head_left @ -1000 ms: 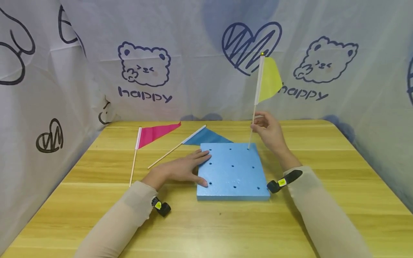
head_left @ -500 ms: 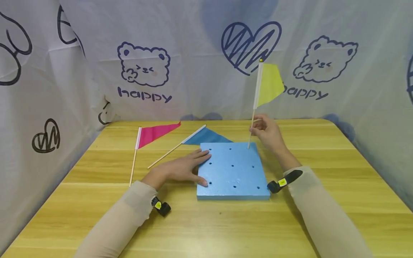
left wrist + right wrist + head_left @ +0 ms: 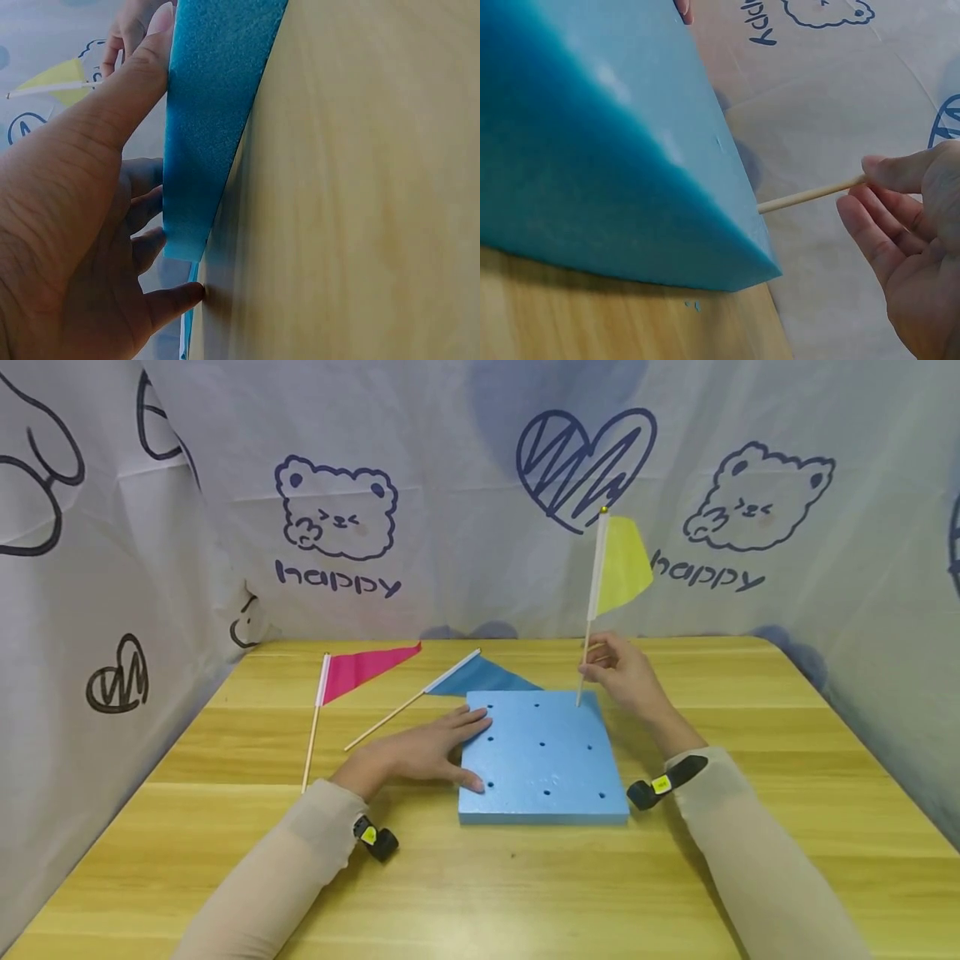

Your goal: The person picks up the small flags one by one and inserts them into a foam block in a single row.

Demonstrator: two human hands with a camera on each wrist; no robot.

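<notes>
A yellow flag stands nearly upright over the back right corner of a blue foam board. My right hand pinches its wooden stick between thumb and fingers, a little above the board. The stick's lower end is at the corner hole, its tip hidden in the foam. At the board's left edge my left hand rests with thumb and fingers spread, fingertips on the top surface. In the left wrist view, the thumb lies along the board's upper edge.
A pink flag lies at the left of the wooden table. Between it and the board lies a blue flag, its cloth reaching behind the board. Several small holes dot the board. A printed curtain hangs behind the table.
The yellow flag has moved down with my right hand, its stick sinking into the corner hole. The left hand has stayed in place on the board.
</notes>
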